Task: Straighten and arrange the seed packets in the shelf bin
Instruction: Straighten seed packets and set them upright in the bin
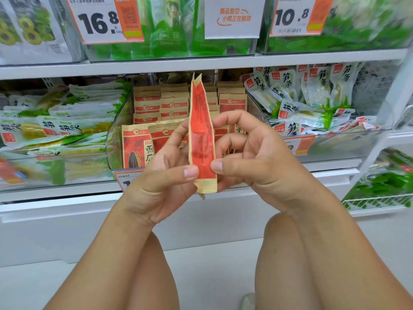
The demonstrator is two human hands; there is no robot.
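Observation:
A tan and red seed packet point(201, 135) stands upright and edge-on in front of the shelf, held between both hands. My left hand point(161, 173) pinches its lower left edge with thumb and fingers. My right hand point(250, 157) pinches its right edge, the thumb near the bottom seal. Behind it a clear plastic shelf bin point(114, 139) holds several matching seed packets point(147, 108) in upright rows. Two front packets point(136, 146) show a sunflower seed picture.
Bins of green and white bamboo shoot packs sit to the left point(60, 128) and right point(312, 101). A white shelf board point(201, 61) above carries price tags and green bags. A wire basket point(377, 202) stands low right. My knees are below the hands.

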